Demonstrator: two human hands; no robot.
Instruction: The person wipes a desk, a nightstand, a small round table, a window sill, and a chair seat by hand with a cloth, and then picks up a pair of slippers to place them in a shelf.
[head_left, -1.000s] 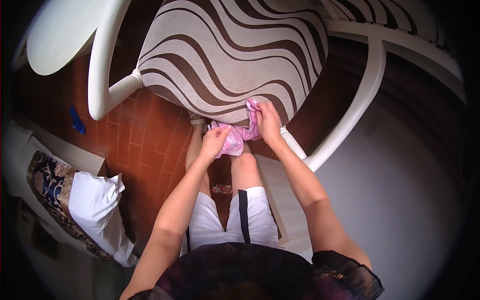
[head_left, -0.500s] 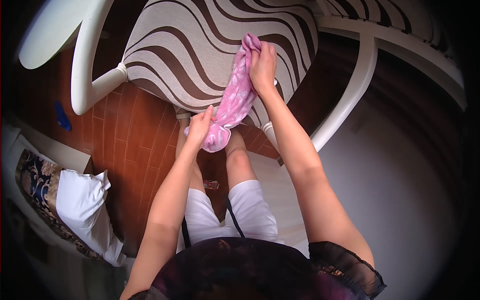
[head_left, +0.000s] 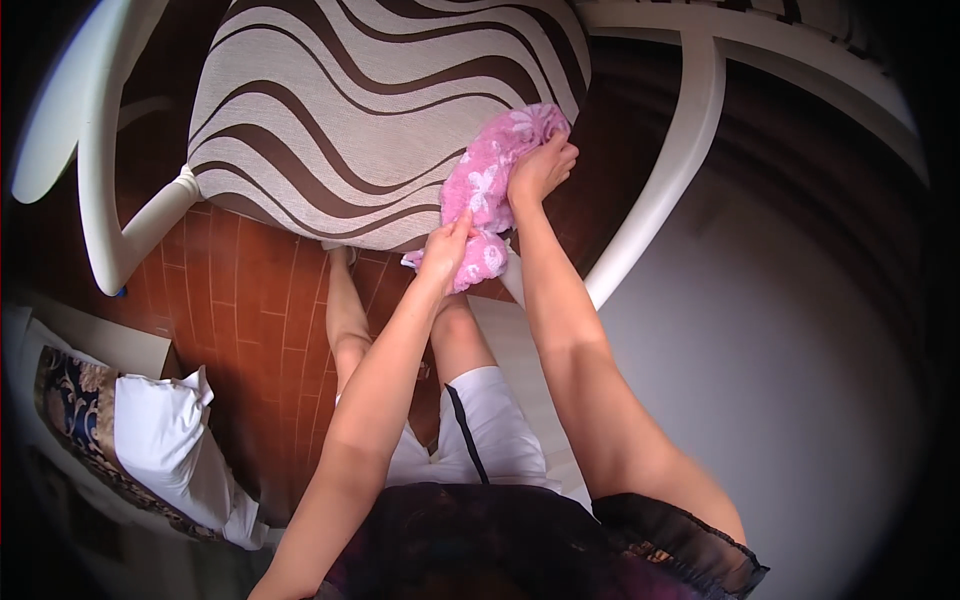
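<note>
A fluffy pink cloth (head_left: 484, 185) with white flowers is bunched lengthwise between my hands, over the front right of a chair seat (head_left: 330, 110) with brown and cream waves. My left hand (head_left: 445, 255) pinches it near its lower end, where a rounded bunch hangs past the seat's front edge. At its upper end my right hand (head_left: 541, 168) is closed round the cloth, fingers turned to the right. Part of the cloth under my fingers is hidden.
White curved chair arms and legs (head_left: 680, 180) frame the seat on the right, with another white frame (head_left: 100, 180) on the left. A white cloth (head_left: 165, 430) with a dark patterned band lies at the lower left. Reddish-brown floor (head_left: 250, 290) shows below.
Both hands have moved closer together, the right one down and rightward, the left one rightward. The stretched cloth is now more bunched and shows its white flowers. My view has shifted somewhat.
</note>
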